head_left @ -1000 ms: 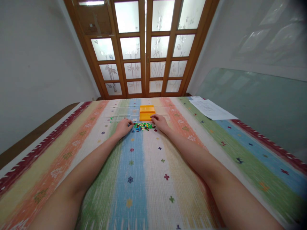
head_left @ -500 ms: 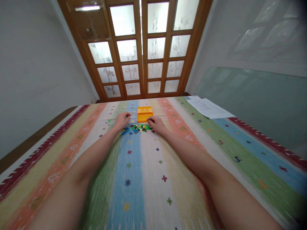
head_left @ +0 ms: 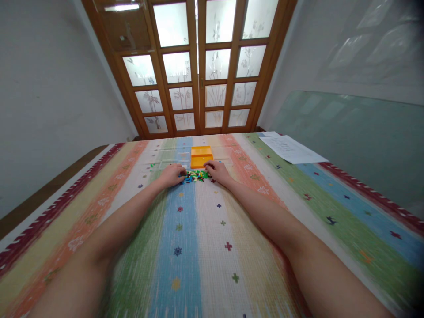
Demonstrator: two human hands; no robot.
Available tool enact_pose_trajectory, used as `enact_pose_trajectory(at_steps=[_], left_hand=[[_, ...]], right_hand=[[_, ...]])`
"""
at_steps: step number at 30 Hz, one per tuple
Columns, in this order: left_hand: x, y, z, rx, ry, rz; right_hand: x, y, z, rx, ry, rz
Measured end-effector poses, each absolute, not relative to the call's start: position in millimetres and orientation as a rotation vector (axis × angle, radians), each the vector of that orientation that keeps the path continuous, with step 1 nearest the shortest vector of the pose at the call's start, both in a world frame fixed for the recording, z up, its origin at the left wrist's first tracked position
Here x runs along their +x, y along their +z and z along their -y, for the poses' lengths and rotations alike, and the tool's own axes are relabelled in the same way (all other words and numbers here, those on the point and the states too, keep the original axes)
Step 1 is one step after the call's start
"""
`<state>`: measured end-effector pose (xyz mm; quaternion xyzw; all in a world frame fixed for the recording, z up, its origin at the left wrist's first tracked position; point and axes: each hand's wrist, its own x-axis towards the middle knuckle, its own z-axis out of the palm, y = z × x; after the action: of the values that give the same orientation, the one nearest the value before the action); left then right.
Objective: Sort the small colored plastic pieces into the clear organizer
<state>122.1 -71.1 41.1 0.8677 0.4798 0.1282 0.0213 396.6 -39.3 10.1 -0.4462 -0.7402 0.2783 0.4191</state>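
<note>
A small heap of coloured toy bricks [head_left: 198,176], mostly green, blue, yellow and dark red, lies on the table between my hands. My left hand [head_left: 172,175] is at the heap's left edge, its fingers curled down over the blue pieces; what they hold, if anything, is hidden. At the right end of the heap is my right hand [head_left: 217,172], thumb and fingers drawn together in a pinch. Anything between those fingertips is too small to make out. Just behind the heap stands an open orange-yellow box [head_left: 201,151], close to my right fingertips.
Clear plastic trays [head_left: 225,153] flank the box on both sides. A few green bits [head_left: 152,165] lie left of my left hand. Printed paper sheets [head_left: 291,149] rest at the far right on the striped tablecloth [head_left: 212,265]. Glazed wooden doors [head_left: 198,88] stand beyond the table.
My left hand has come down and right, from beside the clear tray to the left edge of the brick heap, covering some blue pieces. My right hand has barely moved.
</note>
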Motion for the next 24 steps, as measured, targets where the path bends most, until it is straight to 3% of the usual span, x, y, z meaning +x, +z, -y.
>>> enact_pose_trajectory(at_steps=[15,24], left_hand=[[115,35,74,2.664,0.455,-1.57],[50,40,56,2.404,0.811,-1.956]], right_hand=[[398,0,32,-1.106,0.573,1.918],[399,2,35,-1.114,0.615,1.896]])
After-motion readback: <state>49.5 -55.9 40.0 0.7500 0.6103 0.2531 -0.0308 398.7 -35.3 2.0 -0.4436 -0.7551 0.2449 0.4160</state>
